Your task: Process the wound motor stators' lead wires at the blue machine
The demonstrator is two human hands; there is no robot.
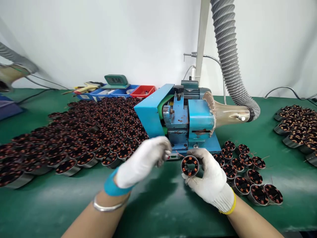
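My right hand [210,175], in a white glove with a yellow cuff, grips a round motor stator [183,170] by its metal rim. Copper windings and black insulation show inside the ring, and a thin wire sticks out at its upper left. My left hand [147,158], gloved in white with a blue cuff, is to the left of that stator and apart from it. Its fingers are curled together; whatever is between them, if anything, is hidden. Just beyond both hands stands a blue belt-driven machine [179,112] with a motor behind it.
Many stators [84,142] cover the table's left side. Several more [241,185] stand beside my right hand, and another group [299,129] is at far right. Behind are blue bins [106,95], a red bin [143,91] and a digital clock [116,80]. A grey hose [229,49] joins the machine's nozzle.
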